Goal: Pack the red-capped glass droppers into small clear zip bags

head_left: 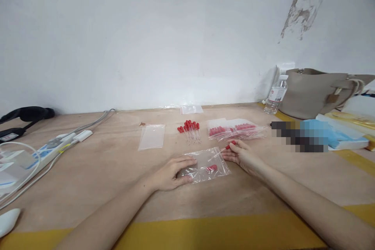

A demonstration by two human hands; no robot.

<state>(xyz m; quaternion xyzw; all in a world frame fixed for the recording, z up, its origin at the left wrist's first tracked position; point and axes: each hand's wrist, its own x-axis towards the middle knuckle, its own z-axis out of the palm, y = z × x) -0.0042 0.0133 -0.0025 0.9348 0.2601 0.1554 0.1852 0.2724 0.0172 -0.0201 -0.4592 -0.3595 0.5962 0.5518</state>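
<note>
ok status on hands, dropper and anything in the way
Left hand on clear bag. Right hand gripping red dropper, tip over or inside bag. Nothing seen blocking.

Bare hands (172,172) and forearms (125,205) — 1 small spot (144,185), left forearm.

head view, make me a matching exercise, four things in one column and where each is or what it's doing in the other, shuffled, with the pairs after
1. Left hand
2. Right hand
3. Loose droppers
4. Plastic bottle

A. Pinching a red-topped dropper
B. Beside the taupe handbag
C. At the left end of the clear bag
D. Between flat bags and filled bags

Pairs: 1-C, 2-A, 3-D, 4-B
</note>
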